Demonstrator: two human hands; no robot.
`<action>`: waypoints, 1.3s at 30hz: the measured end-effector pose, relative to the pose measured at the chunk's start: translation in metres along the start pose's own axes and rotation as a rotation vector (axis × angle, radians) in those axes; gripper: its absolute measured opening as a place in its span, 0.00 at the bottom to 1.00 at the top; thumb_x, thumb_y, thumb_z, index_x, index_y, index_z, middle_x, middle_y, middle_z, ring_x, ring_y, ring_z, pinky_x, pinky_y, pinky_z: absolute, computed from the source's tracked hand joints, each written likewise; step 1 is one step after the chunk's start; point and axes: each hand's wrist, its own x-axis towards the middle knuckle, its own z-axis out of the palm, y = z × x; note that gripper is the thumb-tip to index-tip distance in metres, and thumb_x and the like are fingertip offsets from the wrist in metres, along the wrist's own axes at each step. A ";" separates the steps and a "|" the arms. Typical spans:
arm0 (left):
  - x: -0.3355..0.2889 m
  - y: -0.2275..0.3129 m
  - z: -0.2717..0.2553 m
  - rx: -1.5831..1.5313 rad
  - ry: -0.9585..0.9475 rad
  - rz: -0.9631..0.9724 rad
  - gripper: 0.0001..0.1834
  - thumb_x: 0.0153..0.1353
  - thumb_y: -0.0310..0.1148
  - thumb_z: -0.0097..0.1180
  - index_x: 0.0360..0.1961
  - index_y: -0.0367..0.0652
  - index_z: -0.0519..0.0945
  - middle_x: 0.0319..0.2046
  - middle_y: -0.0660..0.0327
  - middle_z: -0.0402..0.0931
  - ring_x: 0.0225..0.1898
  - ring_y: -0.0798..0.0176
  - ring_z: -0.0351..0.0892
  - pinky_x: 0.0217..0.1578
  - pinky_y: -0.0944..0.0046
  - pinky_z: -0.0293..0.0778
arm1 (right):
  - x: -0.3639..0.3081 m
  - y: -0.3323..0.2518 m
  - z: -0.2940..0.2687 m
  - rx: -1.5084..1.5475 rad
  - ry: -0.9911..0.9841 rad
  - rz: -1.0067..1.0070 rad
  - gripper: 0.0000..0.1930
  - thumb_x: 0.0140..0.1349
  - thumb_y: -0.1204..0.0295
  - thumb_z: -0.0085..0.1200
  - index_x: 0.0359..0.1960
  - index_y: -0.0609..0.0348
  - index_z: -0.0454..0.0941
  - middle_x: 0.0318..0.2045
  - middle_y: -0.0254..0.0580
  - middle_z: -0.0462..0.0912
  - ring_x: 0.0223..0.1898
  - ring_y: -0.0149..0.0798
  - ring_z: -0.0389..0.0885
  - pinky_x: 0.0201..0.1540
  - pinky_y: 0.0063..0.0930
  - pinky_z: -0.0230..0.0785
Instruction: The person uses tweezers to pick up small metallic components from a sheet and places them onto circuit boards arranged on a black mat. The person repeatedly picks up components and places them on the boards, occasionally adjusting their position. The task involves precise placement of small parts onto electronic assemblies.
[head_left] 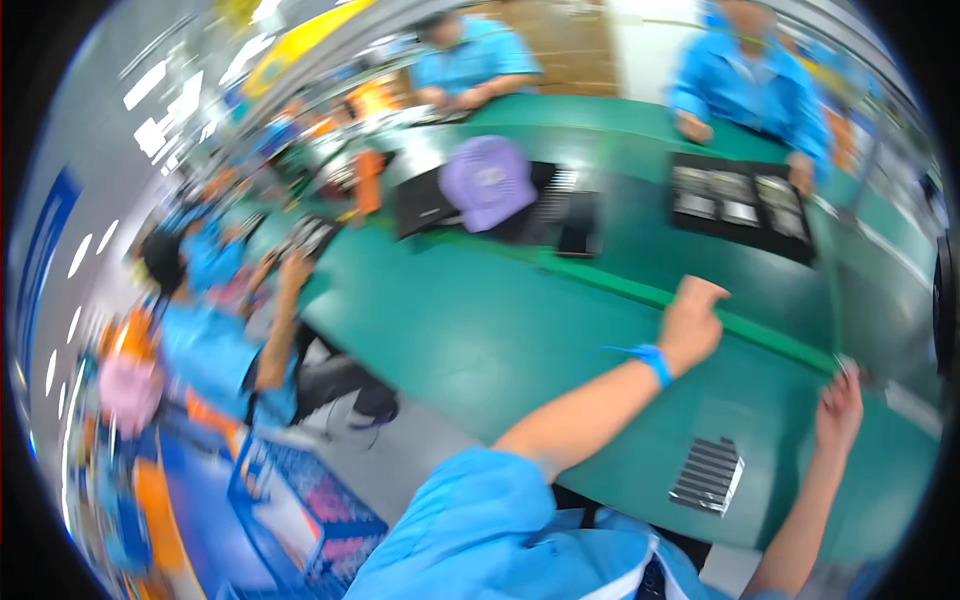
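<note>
My left hand (692, 325), with a blue band (653, 364) at the wrist, hovers over the green table (480, 320) near a raised green strip. Its fingers are curled in, one jutting to the right, and nothing shows in them. At the right, my right hand (840, 405) is pinched at its fingertips around something small and shiny, too blurred to name. Between my forearms lies a sheet (708, 475) with dark stripes and a shiny edge, touched by neither hand.
Beyond the strip lie a black mat (740, 228) bearing silvery packs, a dark phone-like slab (578, 224) and a purple cap (488, 182). Co-workers in blue sit across (755, 85) and at the left (215, 345). A blue crate (310, 510) stands at lower left.
</note>
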 end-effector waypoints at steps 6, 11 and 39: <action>0.003 -0.006 -0.010 0.205 -0.073 0.098 0.15 0.48 0.27 0.61 0.40 0.40 0.76 0.40 0.52 0.72 0.39 0.51 0.73 0.39 0.58 0.74 | -0.002 0.015 0.019 -0.106 0.038 -0.027 0.06 0.64 0.67 0.52 0.31 0.54 0.72 0.20 0.33 0.74 0.15 0.23 0.62 0.18 0.17 0.53; 0.055 -0.036 0.013 0.599 -0.439 0.414 0.18 0.53 0.35 0.59 0.43 0.38 0.75 0.36 0.57 0.75 0.39 0.55 0.74 0.39 0.59 0.75 | -0.002 0.001 0.017 -0.132 0.085 -0.105 0.07 0.63 0.67 0.54 0.30 0.53 0.70 0.21 0.35 0.76 0.15 0.24 0.64 0.19 0.19 0.52; -0.070 0.078 -0.124 0.632 -0.886 0.727 0.16 0.41 0.23 0.55 0.35 0.29 0.79 0.28 0.53 0.77 0.27 0.65 0.74 0.21 0.71 0.71 | -0.037 0.046 0.050 -0.518 -0.029 0.083 0.11 0.61 0.67 0.56 0.27 0.54 0.67 0.20 0.38 0.78 0.14 0.24 0.69 0.19 0.17 0.59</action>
